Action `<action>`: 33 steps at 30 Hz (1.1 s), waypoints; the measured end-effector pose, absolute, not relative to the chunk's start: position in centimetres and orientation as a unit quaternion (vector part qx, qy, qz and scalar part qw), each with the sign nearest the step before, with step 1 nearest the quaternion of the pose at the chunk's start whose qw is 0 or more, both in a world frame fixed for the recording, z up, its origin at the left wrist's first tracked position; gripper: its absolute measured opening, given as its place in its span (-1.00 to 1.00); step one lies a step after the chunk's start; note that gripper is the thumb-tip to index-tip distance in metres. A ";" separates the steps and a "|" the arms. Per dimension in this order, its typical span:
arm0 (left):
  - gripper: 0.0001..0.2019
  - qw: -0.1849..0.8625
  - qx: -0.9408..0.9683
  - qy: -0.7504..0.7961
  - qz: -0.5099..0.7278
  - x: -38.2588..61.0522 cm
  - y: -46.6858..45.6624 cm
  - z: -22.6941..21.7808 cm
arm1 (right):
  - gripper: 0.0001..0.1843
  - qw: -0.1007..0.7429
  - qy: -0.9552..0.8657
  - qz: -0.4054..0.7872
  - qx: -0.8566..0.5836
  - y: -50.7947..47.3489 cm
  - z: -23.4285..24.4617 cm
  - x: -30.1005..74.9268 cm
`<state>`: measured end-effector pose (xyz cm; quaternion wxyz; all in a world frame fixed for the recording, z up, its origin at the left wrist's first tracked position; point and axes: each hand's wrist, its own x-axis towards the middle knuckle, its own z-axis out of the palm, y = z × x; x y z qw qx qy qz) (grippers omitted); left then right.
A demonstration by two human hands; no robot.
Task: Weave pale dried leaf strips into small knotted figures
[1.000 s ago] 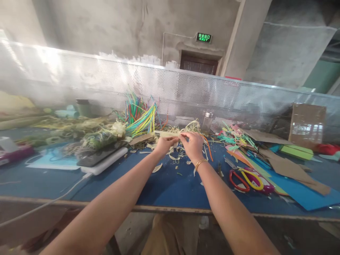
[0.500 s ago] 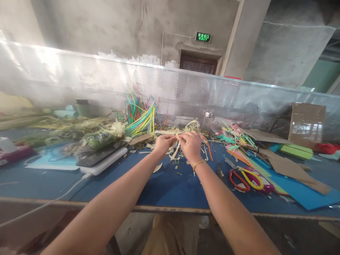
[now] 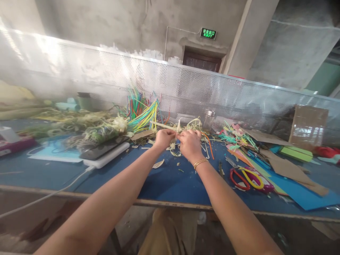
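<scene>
My left hand point(image 3: 163, 139) and my right hand point(image 3: 190, 145) meet over the middle of the table, both with fingers pinched together. Between the fingertips is a pale strip point(image 3: 178, 126), like dried husk or straw, its end pointing up above them. Another long flat pale strip point(image 3: 162, 125) slants out to the left just behind my left hand; whether it is gripped cannot be made out. Curled pale fibres point(image 3: 195, 124) lie heaped behind my right hand, and looser curls point(image 3: 174, 151) are below the fingers. An orange stem point(image 3: 209, 145) lies to the right.
Scissors point(image 3: 245, 178) with red and yellow handles lie right, beside coloured paper point(image 3: 305, 193) and cardboard point(image 3: 289, 168). Left are a power bank point(image 3: 106, 157) with a cable, a dark phone point(image 3: 99, 150) and heaped fibres point(image 3: 99, 132). Colourful stems point(image 3: 143, 109) and a glass bottle point(image 3: 209, 118) stand behind.
My hands stay pinched together at the same spot. The pale strip end now rises above the fingertips, and the long flat strip slants up leftward. The camera view has shifted slightly.
</scene>
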<state>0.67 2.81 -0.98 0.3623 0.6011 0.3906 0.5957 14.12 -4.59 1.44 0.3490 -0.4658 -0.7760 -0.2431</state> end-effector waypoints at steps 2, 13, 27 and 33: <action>-0.78 0.390 0.588 0.390 0.592 0.7 2.8 -1.1 | -0.72 0.353 -0.775 -0.236 -0.468 -4.2 1.2 14.3; -0.78 0.313 0.622 0.367 0.617 1.2 2.4 -1.3 | -0.75 0.493 -0.689 -0.185 -0.498 -3.3 0.9 14.8; -0.81 0.174 0.696 0.392 0.576 1.0 1.8 -1.0 | -0.79 0.469 -0.689 -0.191 -0.518 -3.6 1.0 14.4; -0.88 0.133 0.699 0.358 0.604 0.4 2.1 -0.7 | -0.71 0.387 -0.740 -0.209 -0.508 -4.4 1.1 13.7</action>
